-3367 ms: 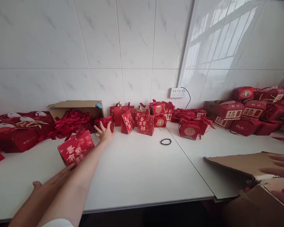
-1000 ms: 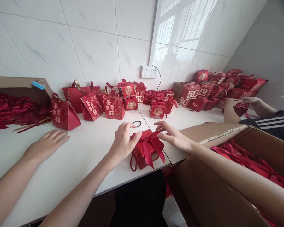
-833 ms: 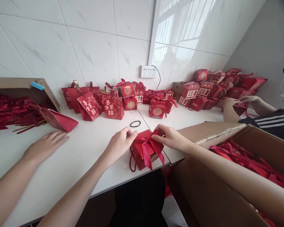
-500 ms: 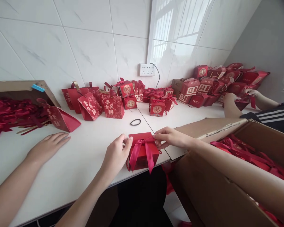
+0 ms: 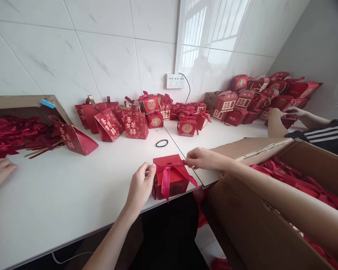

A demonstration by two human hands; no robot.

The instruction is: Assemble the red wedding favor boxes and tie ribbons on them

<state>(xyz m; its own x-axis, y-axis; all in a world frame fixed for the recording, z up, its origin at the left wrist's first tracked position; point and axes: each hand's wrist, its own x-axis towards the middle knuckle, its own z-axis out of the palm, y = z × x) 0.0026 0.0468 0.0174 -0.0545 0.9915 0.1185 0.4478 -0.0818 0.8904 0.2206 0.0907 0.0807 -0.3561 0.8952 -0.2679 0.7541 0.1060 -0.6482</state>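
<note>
A small red gift box [image 5: 177,190] stands at the table's front edge, with a crimson ribbon [image 5: 166,182] tied in a bow across its lid. My left hand [image 5: 141,185] is closed in a pinch at the bow's left side, against the lid's edge. On the other side, my right hand [image 5: 202,158] pinches the ribbon's right loop between thumb and fingers. Both ribbon tails drape over the front of the box. A black hair tie [image 5: 162,143] lies just behind it.
An open carton [image 5: 242,213] of red ribboned boxes stands at the right. Finished-looking red boxes [image 5: 187,125] line the wall. Another person's hand [image 5: 0,173] rests at far left, by a carton [image 5: 63,108] of ribbons; a co-worker's hands [image 5: 278,116] handle a box at right.
The ribbon tails have swung apart, one now pointing right. My right hand has shifted slightly right and up. The other person's hand at left has drawn back toward the frame's edge.
</note>
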